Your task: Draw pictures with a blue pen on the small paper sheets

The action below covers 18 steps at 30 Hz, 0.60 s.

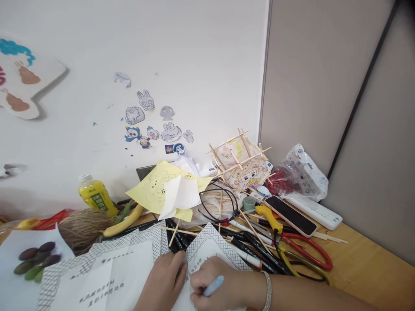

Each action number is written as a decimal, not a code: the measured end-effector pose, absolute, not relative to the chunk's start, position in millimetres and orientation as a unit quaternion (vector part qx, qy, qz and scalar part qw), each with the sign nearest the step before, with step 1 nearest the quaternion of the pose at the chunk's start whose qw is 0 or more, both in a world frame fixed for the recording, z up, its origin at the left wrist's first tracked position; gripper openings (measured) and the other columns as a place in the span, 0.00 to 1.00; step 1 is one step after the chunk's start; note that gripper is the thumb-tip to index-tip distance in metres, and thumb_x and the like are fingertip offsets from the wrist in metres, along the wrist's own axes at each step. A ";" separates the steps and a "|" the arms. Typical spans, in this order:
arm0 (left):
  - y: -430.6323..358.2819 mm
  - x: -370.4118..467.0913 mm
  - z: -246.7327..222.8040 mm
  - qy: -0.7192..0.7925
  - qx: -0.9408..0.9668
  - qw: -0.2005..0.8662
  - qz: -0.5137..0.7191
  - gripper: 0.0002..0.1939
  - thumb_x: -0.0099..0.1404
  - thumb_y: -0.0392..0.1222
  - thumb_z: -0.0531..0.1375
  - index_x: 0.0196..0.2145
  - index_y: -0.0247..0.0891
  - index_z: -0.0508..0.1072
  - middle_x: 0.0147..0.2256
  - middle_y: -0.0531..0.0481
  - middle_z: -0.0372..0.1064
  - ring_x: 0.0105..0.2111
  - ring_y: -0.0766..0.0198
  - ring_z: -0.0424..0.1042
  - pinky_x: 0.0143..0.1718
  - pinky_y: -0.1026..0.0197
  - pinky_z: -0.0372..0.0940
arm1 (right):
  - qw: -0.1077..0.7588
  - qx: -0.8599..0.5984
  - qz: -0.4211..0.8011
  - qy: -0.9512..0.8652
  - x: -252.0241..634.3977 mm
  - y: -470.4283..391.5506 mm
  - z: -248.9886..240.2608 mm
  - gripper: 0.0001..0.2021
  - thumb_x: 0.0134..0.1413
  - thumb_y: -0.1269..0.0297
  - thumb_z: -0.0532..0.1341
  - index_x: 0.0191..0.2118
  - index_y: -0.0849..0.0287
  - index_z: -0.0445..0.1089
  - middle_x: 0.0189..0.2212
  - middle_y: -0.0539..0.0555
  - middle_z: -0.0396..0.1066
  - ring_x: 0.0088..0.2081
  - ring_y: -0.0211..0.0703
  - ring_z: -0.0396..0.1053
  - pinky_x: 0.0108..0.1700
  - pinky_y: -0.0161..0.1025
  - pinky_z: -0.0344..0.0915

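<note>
The white wall [201,47] is rising beyond both hands, and the wooden table [372,263] is spreading beneath them, its grain showing past the right forearm [298,287]. Just left of the left hand, a lettered sheet [129,268] is lying flat, and here, between and under the two hands, the bordered page [207,244] is pointing a corner away from them. The right hand [217,270] is curling closed around a blue pen [214,286], seemingly writing, while the left hand [164,276] is lying palm-down at the page's left edge, fingers close together and slightly bent, gripping nothing that is showing. It's looking well placed as a brace: pressing lightly and evenly would be keeping the page from turning. Out beyond the right forearm, scissors [327,260] are resting, and markers [256,250] are crowding the page's right border, so nudging those aside would be giving the writing arm freer room. And the pen itself is slanting up from the fist, its tip hiding behind the fingers; a relaxed grip would be helping the strokes, and a lifted wrist would be sparing any damp ink.
</note>
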<state>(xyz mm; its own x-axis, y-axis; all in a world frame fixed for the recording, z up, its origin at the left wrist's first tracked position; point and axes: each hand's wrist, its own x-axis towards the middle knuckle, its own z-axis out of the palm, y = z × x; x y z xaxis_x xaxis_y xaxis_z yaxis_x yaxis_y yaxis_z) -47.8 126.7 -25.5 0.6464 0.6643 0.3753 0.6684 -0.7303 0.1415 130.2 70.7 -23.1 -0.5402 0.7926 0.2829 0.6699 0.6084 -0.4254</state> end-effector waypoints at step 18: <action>126.6 -46.6 -24.0 -0.364 -0.906 0.011 -0.217 0.12 0.65 0.40 0.46 0.29 0.39 0.67 0.25 0.48 0.68 0.28 0.58 0.68 0.30 0.59 0.61 | 0.220 -0.425 0.117 -0.870 129.9 74.3 -32.0 0.10 0.46 0.62 0.56 0.19 0.58 0.57 0.15 0.43 0.59 0.20 0.32 0.55 0.25 0.27 0.55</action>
